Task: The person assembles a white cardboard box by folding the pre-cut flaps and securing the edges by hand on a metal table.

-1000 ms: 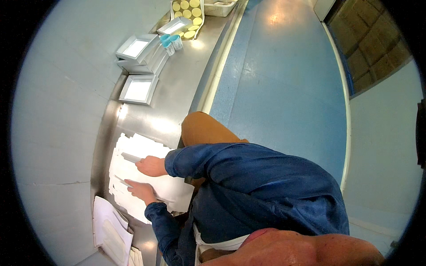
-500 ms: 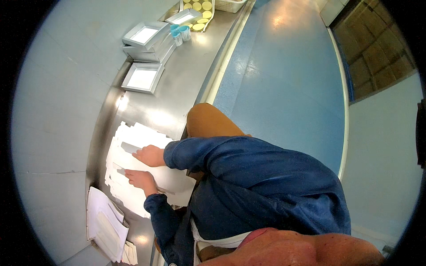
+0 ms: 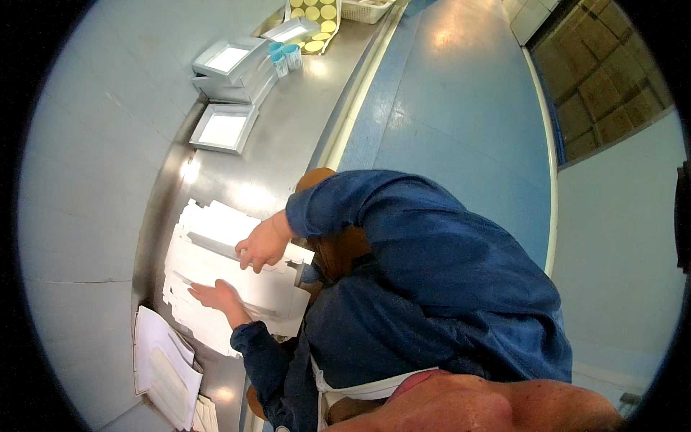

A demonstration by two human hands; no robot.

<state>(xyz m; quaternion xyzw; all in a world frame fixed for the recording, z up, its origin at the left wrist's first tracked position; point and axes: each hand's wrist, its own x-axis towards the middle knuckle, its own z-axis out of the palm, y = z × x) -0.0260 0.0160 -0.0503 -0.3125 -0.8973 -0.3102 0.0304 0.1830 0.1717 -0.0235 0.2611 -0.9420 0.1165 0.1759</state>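
A stack of flat white cards [image 3: 216, 281] lies on the shiny metal counter [image 3: 302, 122], close to its near edge. The cards have bumpy, cut-out edges and folds, and they are spread out a bit.

The right hand [image 3: 263, 243] rests on top of the stack with its fingers curled down onto a card. The left hand [image 3: 214, 295] lies flatter on the cards, fingers stretched out. I cannot tell if either hand really grips a card.

Another pile of white sheets [image 3: 162, 363] sits just beside the stack, near the person.

Farther along the counter are shallow white trays [image 3: 223, 129], some stacked up. Next come small blue cups [image 3: 284, 59]. Beside them lies a sheet of round yellow stickers [image 3: 320, 18], then a white basket [image 3: 367, 9]. The floor [image 3: 461, 108] is blue.
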